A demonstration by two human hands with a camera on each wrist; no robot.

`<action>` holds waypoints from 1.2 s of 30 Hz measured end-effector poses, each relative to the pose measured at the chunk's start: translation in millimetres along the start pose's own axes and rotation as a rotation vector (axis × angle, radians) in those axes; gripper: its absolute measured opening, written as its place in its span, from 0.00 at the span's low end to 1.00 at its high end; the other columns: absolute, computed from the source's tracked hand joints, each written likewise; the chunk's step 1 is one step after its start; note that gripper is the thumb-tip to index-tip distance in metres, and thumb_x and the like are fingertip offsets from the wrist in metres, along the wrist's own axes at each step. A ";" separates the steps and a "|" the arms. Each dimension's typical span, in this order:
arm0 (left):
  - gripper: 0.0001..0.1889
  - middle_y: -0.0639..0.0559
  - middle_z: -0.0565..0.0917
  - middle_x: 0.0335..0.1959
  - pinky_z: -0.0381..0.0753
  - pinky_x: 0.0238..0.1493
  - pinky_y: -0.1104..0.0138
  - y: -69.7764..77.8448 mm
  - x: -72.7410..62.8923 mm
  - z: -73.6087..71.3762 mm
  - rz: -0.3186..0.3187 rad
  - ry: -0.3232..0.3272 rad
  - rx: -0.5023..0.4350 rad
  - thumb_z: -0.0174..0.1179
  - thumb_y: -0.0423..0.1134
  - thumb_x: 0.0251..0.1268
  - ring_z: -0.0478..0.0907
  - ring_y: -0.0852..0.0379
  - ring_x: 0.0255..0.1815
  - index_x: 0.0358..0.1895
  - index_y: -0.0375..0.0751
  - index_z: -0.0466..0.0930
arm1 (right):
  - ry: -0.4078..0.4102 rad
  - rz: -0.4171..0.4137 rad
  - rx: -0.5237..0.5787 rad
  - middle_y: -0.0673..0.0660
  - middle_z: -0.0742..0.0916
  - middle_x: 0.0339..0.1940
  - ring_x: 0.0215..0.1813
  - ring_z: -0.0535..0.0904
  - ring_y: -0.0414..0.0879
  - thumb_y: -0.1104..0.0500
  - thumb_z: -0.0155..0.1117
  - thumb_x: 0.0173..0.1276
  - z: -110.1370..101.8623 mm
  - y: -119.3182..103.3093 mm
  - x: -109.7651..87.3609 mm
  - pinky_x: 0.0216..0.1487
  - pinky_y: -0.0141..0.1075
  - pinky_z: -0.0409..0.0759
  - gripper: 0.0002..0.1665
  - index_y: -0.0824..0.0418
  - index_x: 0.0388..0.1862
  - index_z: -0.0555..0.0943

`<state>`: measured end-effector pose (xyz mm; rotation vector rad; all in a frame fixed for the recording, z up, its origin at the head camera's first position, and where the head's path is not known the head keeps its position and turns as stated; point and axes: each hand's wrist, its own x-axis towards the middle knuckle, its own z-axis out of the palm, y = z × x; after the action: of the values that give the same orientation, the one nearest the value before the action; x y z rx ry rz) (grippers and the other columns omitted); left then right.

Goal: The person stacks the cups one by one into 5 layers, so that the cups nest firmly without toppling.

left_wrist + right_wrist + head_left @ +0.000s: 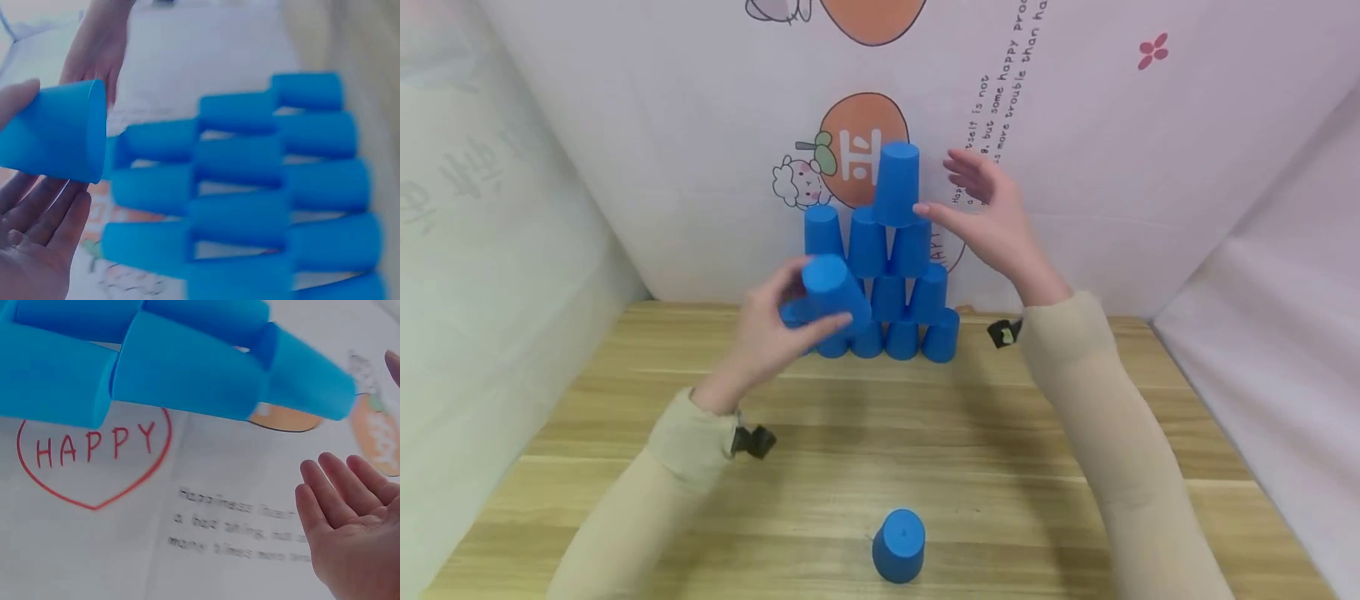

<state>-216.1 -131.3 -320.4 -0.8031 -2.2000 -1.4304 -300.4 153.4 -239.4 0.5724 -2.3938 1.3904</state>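
Observation:
Between the thumb and fingers of my left hand [763, 325] is an upside-down, slightly tilted blue cup [837, 293]. In the left wrist view, the thumb lies on one side of this held cup [53, 134] and the fingers on the other. Behind it, several blue cups [930, 293] form a stacked pyramid, partly hidden by the left hand and its cup. One upturned top cup [897, 185] stands above the third row. Beside it my right hand [992, 212] is held with fingers spread; the right wrist view shows a gap between the fingers [340, 494] and that cup.
A single upside-down blue cup [899, 546] stands on the wooden table [820, 475] near the front edge. Printed white cloth [1075, 167] hangs close behind the pyramid, and pale cloth walls rise at both sides. Small black devices [756, 442] are worn at the wrists.

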 end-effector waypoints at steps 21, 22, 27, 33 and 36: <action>0.39 0.56 0.74 0.70 0.73 0.65 0.65 -3.8 119.7 -29.4 -0.245 0.115 0.097 0.64 0.61 0.67 0.75 0.57 0.66 0.77 0.51 0.63 | -0.919 -0.106 0.200 0.50 0.78 0.71 0.70 0.72 0.49 0.51 0.85 0.53 46.6 58.1 -204.5 0.69 0.48 0.72 0.51 0.56 0.74 0.71; 0.40 0.55 0.74 0.70 0.73 0.65 0.64 -6.1 121.0 -28.0 -0.254 0.104 0.099 0.64 0.61 0.67 0.74 0.56 0.66 0.77 0.51 0.63 | -0.954 -0.085 0.213 0.51 0.78 0.70 0.70 0.73 0.49 0.50 0.85 0.53 50.0 60.4 -210.8 0.69 0.47 0.72 0.51 0.56 0.74 0.71; 0.38 0.53 0.73 0.71 0.73 0.66 0.63 -18.4 124.4 -21.8 -0.272 0.059 0.102 0.64 0.59 0.68 0.74 0.53 0.68 0.76 0.48 0.63 | -1.058 -0.005 0.285 0.50 0.81 0.67 0.66 0.76 0.45 0.52 0.84 0.56 63.2 67.5 -231.7 0.67 0.42 0.73 0.46 0.57 0.72 0.73; 0.38 0.53 0.74 0.71 0.73 0.66 0.62 -26.9 124.8 -18.5 -0.271 0.051 0.102 0.63 0.60 0.68 0.74 0.53 0.68 0.76 0.50 0.64 | -1.079 0.013 0.335 0.44 0.84 0.60 0.60 0.79 0.40 0.54 0.81 0.60 72.4 68.5 -241.7 0.64 0.38 0.75 0.37 0.54 0.68 0.77; 0.40 0.52 0.73 0.71 0.74 0.66 0.59 -27.1 123.6 -17.5 -0.296 0.045 0.108 0.64 0.62 0.67 0.74 0.52 0.68 0.77 0.49 0.63 | -1.072 0.015 0.334 0.42 0.84 0.58 0.59 0.79 0.40 0.53 0.80 0.61 75.5 70.7 -244.6 0.63 0.37 0.75 0.34 0.52 0.65 0.79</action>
<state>-327.1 -125.0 -257.5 -0.4168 -2.4133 -1.4281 -126.9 163.5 -440.3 1.7547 -2.8706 1.7864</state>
